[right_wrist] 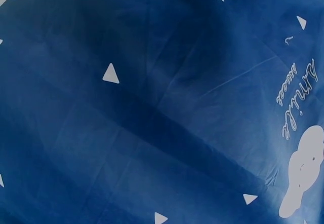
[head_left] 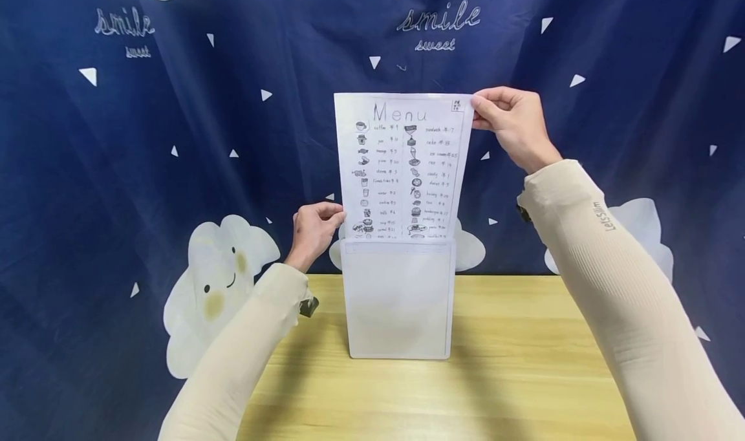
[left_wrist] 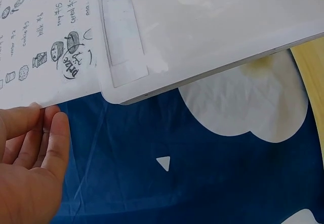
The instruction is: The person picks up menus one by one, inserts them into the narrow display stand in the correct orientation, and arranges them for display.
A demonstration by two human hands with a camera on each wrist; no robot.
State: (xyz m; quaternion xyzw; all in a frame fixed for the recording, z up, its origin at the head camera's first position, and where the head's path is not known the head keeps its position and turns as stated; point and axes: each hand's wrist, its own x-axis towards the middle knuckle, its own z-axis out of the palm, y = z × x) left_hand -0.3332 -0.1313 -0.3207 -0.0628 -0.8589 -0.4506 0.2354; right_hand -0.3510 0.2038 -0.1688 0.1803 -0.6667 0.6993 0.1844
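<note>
A paper menu (head_left: 401, 169) with handwritten items and small drawings stands upright, its lower edge at the top of a white, thin-framed sign holder (head_left: 399, 305). My right hand (head_left: 512, 121) pinches the menu's top right corner between thumb and fingers. Lower down, my left hand (head_left: 314, 231) pinches the menu's left edge. In the left wrist view the left thumb and fingers (left_wrist: 56, 140) meet at the paper's edge, close to the holder's corner. The menu's bottom strip shows through behind the holder's clear upper border. Only the backdrop shows in the right wrist view.
The holder stands upright on a light wood table (head_left: 524, 363). Behind it hangs a dark blue curtain (head_left: 250, 124) printed with clouds, triangles and lettering. A dark wrist strap (head_left: 308, 306) shows at the left sleeve.
</note>
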